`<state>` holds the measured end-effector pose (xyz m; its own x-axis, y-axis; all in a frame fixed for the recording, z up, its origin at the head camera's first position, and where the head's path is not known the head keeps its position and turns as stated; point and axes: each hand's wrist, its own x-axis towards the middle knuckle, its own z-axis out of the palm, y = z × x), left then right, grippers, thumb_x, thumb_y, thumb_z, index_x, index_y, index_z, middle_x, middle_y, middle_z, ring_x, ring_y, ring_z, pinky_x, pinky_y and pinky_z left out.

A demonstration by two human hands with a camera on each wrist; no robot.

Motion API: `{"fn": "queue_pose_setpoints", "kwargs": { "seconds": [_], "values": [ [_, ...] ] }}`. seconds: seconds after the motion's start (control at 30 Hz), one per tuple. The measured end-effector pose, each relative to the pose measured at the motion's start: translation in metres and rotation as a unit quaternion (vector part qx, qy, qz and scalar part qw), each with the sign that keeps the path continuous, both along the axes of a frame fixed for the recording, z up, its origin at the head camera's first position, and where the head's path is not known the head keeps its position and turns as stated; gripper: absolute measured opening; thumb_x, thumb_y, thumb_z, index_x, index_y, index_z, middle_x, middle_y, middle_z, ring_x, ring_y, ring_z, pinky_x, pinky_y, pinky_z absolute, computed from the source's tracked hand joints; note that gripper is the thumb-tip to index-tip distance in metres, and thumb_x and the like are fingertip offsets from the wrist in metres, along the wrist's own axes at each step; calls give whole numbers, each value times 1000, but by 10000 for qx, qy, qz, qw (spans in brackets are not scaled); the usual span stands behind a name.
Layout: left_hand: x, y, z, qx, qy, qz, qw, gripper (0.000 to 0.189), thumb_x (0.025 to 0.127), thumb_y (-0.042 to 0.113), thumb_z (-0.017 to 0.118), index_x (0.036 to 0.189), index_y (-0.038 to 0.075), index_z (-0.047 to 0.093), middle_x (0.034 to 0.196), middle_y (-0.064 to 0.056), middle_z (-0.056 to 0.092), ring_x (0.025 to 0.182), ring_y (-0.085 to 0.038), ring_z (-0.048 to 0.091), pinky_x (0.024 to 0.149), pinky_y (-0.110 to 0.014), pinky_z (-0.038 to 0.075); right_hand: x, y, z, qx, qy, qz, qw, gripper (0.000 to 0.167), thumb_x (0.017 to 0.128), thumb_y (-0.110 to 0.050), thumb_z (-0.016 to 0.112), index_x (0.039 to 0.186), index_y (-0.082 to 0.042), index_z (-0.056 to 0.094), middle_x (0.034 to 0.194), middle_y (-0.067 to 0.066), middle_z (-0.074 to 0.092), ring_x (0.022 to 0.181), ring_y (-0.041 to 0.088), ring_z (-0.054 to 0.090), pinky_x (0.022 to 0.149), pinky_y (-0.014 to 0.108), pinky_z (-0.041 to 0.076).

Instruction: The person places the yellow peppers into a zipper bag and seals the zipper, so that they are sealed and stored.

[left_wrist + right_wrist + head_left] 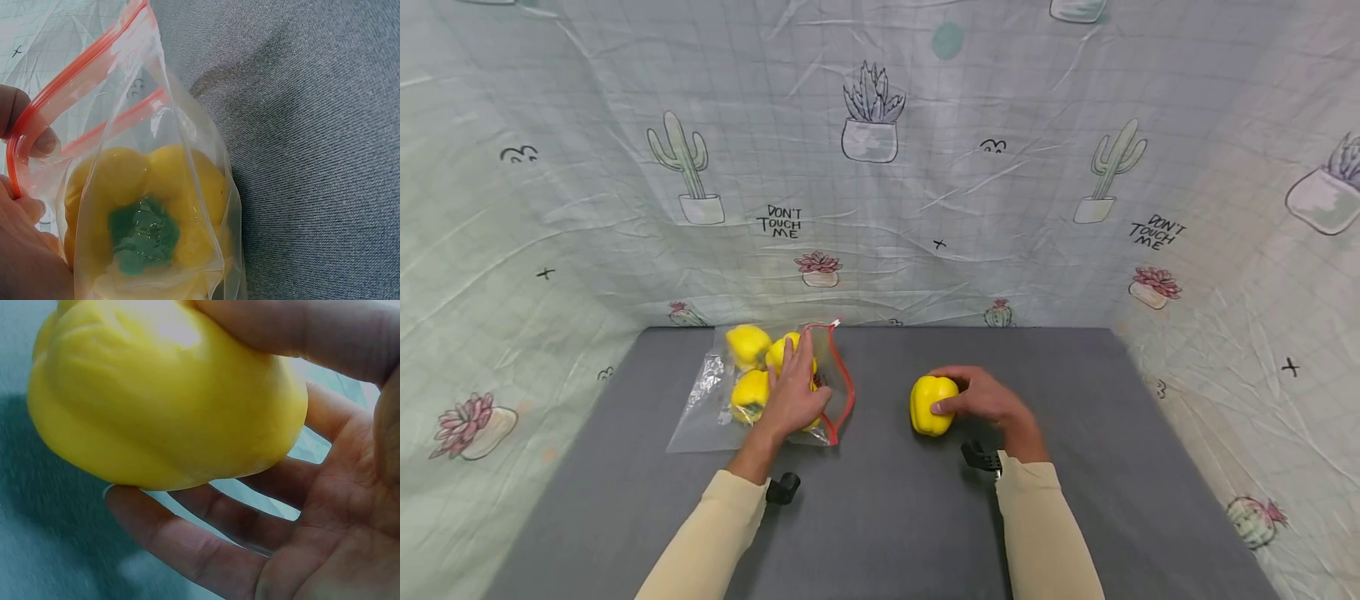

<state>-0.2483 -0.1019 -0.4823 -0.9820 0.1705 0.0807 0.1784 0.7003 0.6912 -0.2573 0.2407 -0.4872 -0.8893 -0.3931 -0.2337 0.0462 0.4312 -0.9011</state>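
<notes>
A clear zip bag (703,417) with a red zip edge lies on the left of the table, its mouth facing right. Several yellow bell peppers (751,392) are inside it; one shows its green stem end through the plastic in the left wrist view. My left hand (792,398) is over the bag's mouth, and its fingers pinch the red zip edge (69,75), which gapes apart there. To the right, my right hand (988,398) grips another yellow bell pepper (928,417), thumb on the near side and fingers around the far side.
The grey table (880,508) runs back to a pale curtain (925,192) printed with cacti, which also hangs at both sides. A dark wrist mount (784,488) is on the left forearm, another mount (981,457) on the right.
</notes>
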Motion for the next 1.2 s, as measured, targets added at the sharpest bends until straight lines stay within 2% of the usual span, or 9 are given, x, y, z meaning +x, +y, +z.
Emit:
{"fn": "queue_pose_setpoints", "kwargs": {
  "seconds": [0.17,0.4,0.53,0.73,0.93,1.2],
  "values": [
    [1,-2,-1,23,-45,10,10000,96,89,15,54,169,12,0,178,-9,5,165,-36,-9,123,-76,-6,-3,-19,-1,-35,22,90,10000,60,87,-20,80,143,-7,63,130,18,63,103,26,62,84,35,58],
    [-1,-3,-1,-112,-72,60,9999,98,88,17,53,169,13,-3,178,-9,3,165,-35,-11,123,-76,-7,-5,-54,3,47,517,373,9980,56,86,-19,80,139,-9,65,126,16,65,103,25,61,84,32,55],
    [-2,-2,0,-99,-45,48,9999,98,88,17,53,169,13,-2,178,-9,4,165,-36,-10,122,-77,-7,-6,-71,4,35,683,465,9966,62,86,-18,80,144,-7,61,133,18,64,107,26,61,87,32,53],
    [-3,-1,0,-49,-15,23,10000,98,88,16,54,169,13,-2,178,-9,5,165,-36,-9,123,-76,-6,-8,-87,2,-55,575,194,9981,70,87,-19,80,150,-6,53,140,18,62,111,27,61,91,35,52],
    [-4,-1,0,-64,-52,18,10000,98,88,18,53,169,13,-4,178,-9,3,165,-35,-10,123,-76,-7,-12,-100,1,-221,643,-76,9977,67,86,-19,79,147,-7,55,134,18,65,108,26,62,88,33,52],
    [-5,2,-1,-53,4,1,10000,98,89,19,56,169,12,-2,178,-10,5,165,-36,-10,123,-75,-8,-8,-126,-7,-441,808,-317,9952,64,86,-21,80,142,-4,55,128,20,68,105,26,64,88,34,53]
  ]
}}
